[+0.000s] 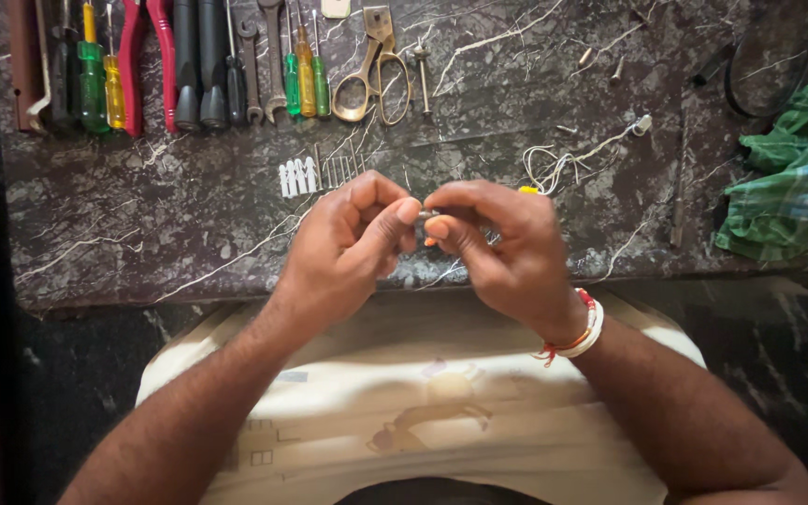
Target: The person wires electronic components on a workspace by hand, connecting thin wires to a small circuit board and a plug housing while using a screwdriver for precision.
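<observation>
Small grey metal piece (428,214), mostly hidden, pinched between fingertips of both hands above the table edge

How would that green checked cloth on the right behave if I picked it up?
The green checked cloth would probably hang limp, since it lies crumpled in soft folds. It looks light, so one hand should lift it. Pushed, it would likely bunch rather than slide across the marble table.
</observation>
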